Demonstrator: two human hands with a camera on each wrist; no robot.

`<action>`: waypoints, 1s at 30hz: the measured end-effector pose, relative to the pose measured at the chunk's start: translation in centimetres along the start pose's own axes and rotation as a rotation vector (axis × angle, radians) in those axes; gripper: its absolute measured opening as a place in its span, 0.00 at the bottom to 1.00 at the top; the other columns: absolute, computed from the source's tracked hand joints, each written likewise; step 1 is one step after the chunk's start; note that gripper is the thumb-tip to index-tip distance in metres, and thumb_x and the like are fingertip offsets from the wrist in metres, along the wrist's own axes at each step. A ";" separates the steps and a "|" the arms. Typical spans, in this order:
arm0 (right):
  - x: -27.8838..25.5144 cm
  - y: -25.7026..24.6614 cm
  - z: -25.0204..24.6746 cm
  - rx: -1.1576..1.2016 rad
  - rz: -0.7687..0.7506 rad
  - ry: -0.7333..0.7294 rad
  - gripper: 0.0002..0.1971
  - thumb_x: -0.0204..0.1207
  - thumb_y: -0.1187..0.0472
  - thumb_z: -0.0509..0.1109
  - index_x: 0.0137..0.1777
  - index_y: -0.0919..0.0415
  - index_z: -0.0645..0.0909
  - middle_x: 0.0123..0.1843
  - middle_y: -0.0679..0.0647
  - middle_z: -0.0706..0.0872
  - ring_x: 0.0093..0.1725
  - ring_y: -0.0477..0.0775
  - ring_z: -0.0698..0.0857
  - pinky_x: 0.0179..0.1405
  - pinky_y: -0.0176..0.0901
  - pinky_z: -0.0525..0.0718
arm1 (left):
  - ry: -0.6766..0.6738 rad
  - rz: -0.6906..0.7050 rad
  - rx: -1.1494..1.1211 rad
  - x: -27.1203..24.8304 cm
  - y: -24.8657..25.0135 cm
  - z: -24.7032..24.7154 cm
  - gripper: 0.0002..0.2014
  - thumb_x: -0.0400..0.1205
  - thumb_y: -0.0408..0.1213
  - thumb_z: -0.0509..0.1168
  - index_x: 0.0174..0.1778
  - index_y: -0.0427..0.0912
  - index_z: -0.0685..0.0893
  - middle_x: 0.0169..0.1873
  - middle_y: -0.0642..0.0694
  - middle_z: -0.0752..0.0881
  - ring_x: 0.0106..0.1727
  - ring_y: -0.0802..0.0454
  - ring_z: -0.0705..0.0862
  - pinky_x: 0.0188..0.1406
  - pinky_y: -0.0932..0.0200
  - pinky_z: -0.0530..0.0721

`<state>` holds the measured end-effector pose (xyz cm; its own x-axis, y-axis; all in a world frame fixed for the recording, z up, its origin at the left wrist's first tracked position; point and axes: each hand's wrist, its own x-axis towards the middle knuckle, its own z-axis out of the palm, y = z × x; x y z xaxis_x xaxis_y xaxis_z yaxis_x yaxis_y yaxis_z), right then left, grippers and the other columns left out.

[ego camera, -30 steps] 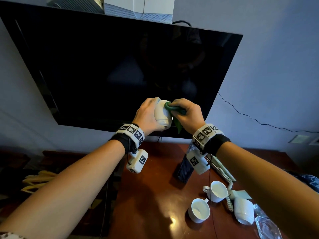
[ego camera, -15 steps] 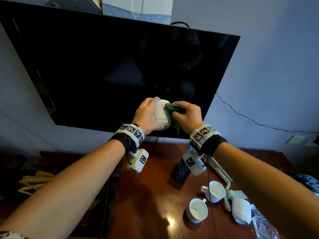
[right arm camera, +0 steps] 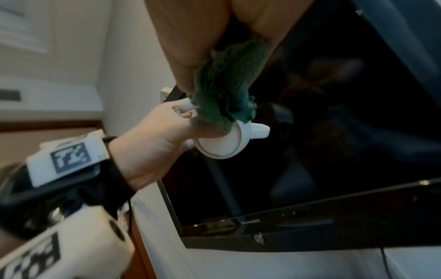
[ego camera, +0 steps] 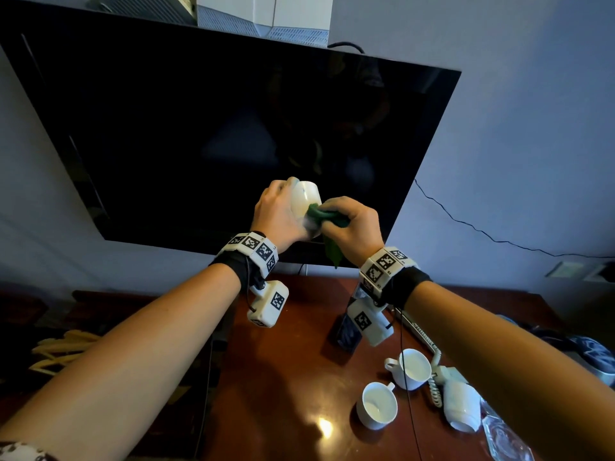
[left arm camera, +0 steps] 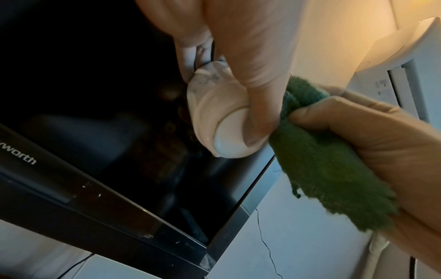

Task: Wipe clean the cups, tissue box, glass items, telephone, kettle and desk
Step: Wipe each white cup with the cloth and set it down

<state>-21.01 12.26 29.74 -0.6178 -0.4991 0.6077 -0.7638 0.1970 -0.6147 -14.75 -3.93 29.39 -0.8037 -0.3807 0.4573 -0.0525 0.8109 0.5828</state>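
My left hand (ego camera: pixel 283 211) grips a white cup (ego camera: pixel 307 202) held up in front of the television, its base (left arm camera: pixel 229 137) facing the left wrist camera. My right hand (ego camera: pixel 352 224) holds a bunched green cloth (ego camera: pixel 324 216) pressed against the cup's side. In the right wrist view the cloth (right arm camera: pixel 224 94) covers the top of the cup (right arm camera: pixel 224 143), whose handle sticks out to the right. Three more white cups (ego camera: pixel 377 405) (ego camera: pixel 412 367) (ego camera: pixel 462 407) stand on the brown desk (ego camera: pixel 283 377), one of them upside down, beside a white telephone (ego camera: pixel 422 334) with a coiled cord.
A large black television (ego camera: pixel 216 134) hangs on the wall right behind the hands. A dark upright box (ego camera: pixel 346 331) stands on the desk under my right wrist. A glass item (ego camera: pixel 502 437) lies at the desk's right front. Yellow hangers (ego camera: pixel 63 351) lie at the far left.
The cloth has moved from the cup's rim down its side, and the cup has turned a little in my left hand. Both hands stay raised before the television.
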 end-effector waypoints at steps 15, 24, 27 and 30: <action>0.2 -0.2 1.1 -0.292 -0.358 -0.103 0.14 0.65 0.70 0.79 0.50 0.59 0.91 0.54 0.53 0.89 0.52 0.59 0.86 0.56 0.46 0.83 | -0.015 -0.039 0.150 0.1 0.4 -0.1 0.46 0.64 0.43 0.83 0.77 0.39 0.70 0.70 0.40 0.75 0.70 0.37 0.75 0.64 0.47 0.75; 0.3 0.6 0.2 -0.090 0.026 0.077 0.12 0.68 0.71 0.78 0.51 0.62 0.89 0.51 0.48 0.87 0.51 0.45 0.86 0.57 0.41 0.86 | 0.063 -0.105 0.057 0.2 0.7 -0.7 0.47 0.60 0.54 0.85 0.72 0.41 0.74 0.66 0.41 0.77 0.67 0.39 0.77 0.61 0.48 0.77; 0.2 0.0 0.9 -0.182 -0.202 -0.016 0.13 0.66 0.70 0.78 0.51 0.61 0.91 0.54 0.53 0.90 0.54 0.53 0.87 0.58 0.45 0.85 | 0.045 -0.092 0.083 0.4 0.4 -0.5 0.48 0.63 0.48 0.84 0.77 0.40 0.71 0.70 0.40 0.76 0.70 0.38 0.75 0.66 0.47 0.75; 0.3 -0.2 1.1 -0.211 -0.247 -0.048 0.13 0.66 0.69 0.78 0.51 0.59 0.91 0.55 0.53 0.90 0.54 0.53 0.86 0.58 0.43 0.83 | 0.044 -0.087 0.090 0.4 0.1 -0.3 0.49 0.64 0.45 0.84 0.79 0.40 0.69 0.71 0.40 0.74 0.71 0.37 0.75 0.67 0.47 0.74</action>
<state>-20.89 11.11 29.46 -0.4036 -0.5920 0.6976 -0.9143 0.2330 -0.3313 -14.89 -4.13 29.82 -0.7669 -0.4694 0.4377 -0.1756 0.8094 0.5604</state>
